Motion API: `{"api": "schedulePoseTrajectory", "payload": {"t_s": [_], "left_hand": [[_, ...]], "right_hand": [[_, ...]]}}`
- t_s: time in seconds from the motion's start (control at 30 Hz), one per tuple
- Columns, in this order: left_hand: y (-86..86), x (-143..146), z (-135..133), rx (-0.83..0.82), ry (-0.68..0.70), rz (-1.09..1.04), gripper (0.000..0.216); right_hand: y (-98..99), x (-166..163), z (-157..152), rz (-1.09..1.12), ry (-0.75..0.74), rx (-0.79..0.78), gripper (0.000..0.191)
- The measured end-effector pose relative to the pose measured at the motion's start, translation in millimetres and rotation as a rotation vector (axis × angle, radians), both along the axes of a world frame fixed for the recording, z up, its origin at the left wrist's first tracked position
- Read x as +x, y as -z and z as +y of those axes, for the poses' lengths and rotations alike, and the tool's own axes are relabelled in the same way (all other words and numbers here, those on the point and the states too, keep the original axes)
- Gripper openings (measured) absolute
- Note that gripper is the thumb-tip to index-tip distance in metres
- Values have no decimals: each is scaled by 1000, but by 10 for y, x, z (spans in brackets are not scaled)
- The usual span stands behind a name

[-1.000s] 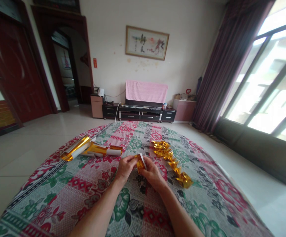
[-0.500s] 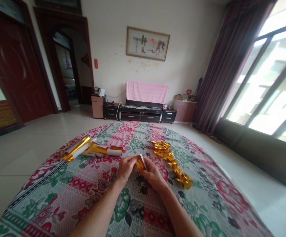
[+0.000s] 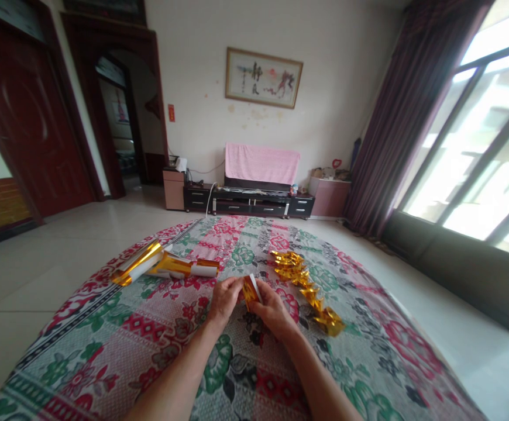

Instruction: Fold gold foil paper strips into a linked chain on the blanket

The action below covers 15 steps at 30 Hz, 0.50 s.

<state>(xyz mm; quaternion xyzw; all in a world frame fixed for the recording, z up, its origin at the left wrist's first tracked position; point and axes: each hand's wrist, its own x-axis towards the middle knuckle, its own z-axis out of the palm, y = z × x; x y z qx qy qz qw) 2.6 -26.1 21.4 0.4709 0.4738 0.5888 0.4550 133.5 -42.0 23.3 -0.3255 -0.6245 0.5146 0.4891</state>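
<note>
Between my two hands is a small folded piece of gold foil paper (image 3: 250, 290) with a white edge along its right side. My left hand (image 3: 225, 300) pinches it at the left, fingers closed. On the other side my right hand (image 3: 272, 303) grips it, thumb pressed on its lower part. Folded gold foil pieces (image 3: 309, 292) lie in a slanting row to the right of my hands. To the left rest gold foil sheets (image 3: 171, 266) with white backs, loosely curled.
A flowered cloth (image 3: 158, 362) in red, green and grey covers the round surface under my hands. Beyond it stand a low black TV cabinet (image 3: 250, 206) and a screen under a pink towel (image 3: 262, 162). A tall window (image 3: 469, 146) with a purple curtain (image 3: 381, 128) is at the right.
</note>
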Motion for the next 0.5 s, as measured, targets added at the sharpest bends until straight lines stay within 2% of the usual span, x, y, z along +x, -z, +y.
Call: {"api": "schedulePoseTrajectory", "payload": {"t_s": [0.23, 0.5], "left_hand": [[51, -13, 20, 18, -61, 99, 30], [34, -3, 31, 12, 21, 56, 36]], "right_hand": [[7, -8, -1, 2, -1, -15, 50], [1, -5, 6, 72, 9, -49, 47]]}}
